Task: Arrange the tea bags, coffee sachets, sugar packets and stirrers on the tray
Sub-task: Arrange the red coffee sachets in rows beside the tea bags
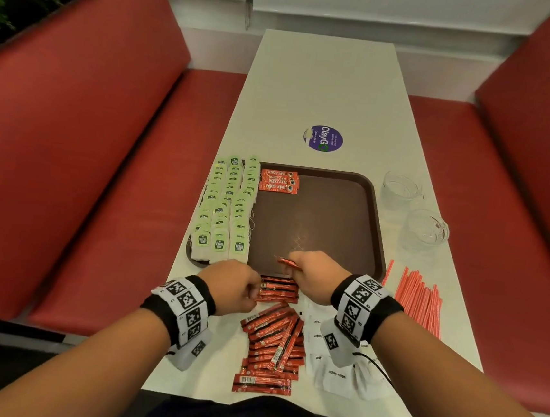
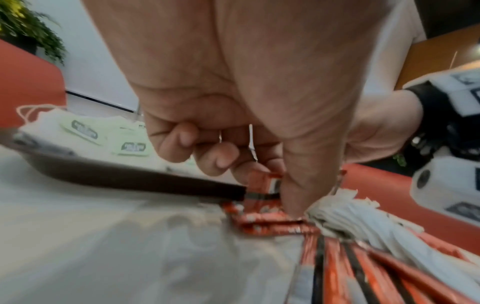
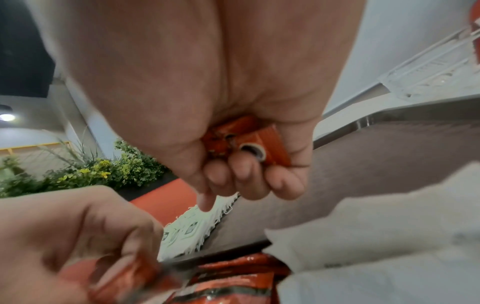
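Sachets (image 1: 290, 263) in the right hand (image 1: 311, 275) lie crosswise over the tray (image 1: 378, 225). Left hand (image 1: 232, 286) pinches the worktop stack (image 1: 277, 289), also crosswise.

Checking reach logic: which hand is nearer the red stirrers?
Right. The right hand is over the tray's near edge, closer to the red stirrers; the left hand sits further away, across the coffee sachets.

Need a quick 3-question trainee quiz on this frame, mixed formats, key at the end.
1. True or false: the tea bags lie in rows along the left side of the tray.
2. What does the right hand hold?
A. stirrers
B. coffee sachets
C. a sugar packet
3. Fill in: the stirrers lie on the table, to the ____ of the tray.

Key:
1. True
2. B: held coffee sachets
3. right
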